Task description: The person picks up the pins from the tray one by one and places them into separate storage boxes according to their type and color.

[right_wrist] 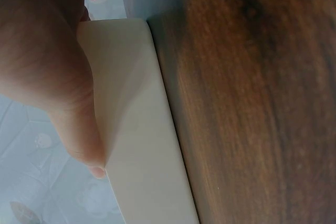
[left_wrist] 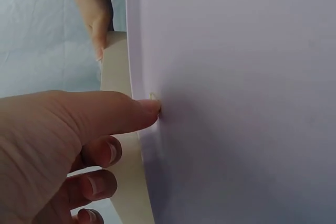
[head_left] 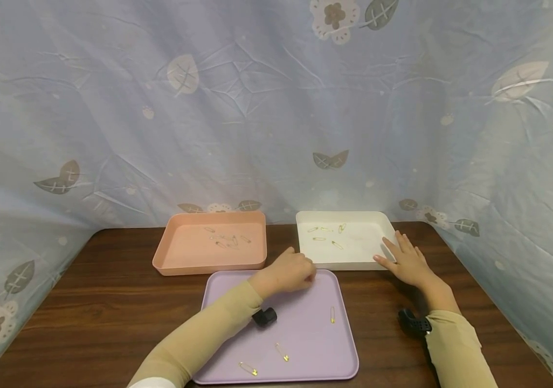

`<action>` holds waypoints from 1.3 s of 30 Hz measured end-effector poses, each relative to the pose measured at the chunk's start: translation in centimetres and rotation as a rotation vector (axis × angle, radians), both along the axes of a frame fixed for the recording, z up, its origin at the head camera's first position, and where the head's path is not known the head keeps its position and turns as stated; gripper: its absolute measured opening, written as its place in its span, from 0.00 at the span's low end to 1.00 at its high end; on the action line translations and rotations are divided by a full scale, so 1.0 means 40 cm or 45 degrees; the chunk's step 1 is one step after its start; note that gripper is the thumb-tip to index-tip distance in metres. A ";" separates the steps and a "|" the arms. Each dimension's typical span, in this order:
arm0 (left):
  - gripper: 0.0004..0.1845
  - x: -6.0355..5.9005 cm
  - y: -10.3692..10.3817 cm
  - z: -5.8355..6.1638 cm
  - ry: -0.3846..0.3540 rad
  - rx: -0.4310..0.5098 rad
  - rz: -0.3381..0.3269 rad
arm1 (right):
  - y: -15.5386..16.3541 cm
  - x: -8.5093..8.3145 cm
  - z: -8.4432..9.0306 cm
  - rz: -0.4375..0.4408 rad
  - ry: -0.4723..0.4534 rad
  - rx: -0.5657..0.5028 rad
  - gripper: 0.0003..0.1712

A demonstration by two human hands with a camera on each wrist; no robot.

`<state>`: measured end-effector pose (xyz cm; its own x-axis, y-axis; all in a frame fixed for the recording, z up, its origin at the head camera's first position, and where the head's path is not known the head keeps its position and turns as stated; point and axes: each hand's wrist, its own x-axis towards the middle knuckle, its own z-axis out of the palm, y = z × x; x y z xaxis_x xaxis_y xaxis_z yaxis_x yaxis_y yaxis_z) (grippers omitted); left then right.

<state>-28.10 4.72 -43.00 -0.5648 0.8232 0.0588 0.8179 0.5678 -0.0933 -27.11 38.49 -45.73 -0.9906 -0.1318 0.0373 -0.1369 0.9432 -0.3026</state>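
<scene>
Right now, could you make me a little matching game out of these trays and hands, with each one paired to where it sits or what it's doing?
Things:
1. pink tray
2. white tray
3. purple tray
4. left hand

Places or states:
A. nearest the person, a few gold safety pins scattered on it
B. far left of the table, pins inside
C. fingertip pressing on a pin at the purple tray's far edge
D. far right, with the right hand resting flat on its corner

Pairs: 1-B, 2-D, 3-A, 4-C
</scene>
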 end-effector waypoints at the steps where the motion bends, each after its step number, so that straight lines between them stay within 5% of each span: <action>1: 0.01 0.001 0.001 -0.001 -0.005 0.007 -0.003 | 0.000 0.000 0.000 -0.001 0.000 -0.001 0.45; 25: 0.03 -0.001 0.003 -0.003 -0.167 0.028 -0.032 | 0.001 -0.003 -0.003 -0.006 -0.006 0.005 0.46; 39: 0.02 -0.007 0.003 -0.006 0.026 0.126 -0.111 | 0.000 -0.001 0.002 -0.002 -0.012 -0.006 0.46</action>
<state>-28.40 4.85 -43.24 -0.4890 0.8587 0.1531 0.8631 0.5018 -0.0575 -27.16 38.48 -45.66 -0.9911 -0.1302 0.0284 -0.1325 0.9420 -0.3083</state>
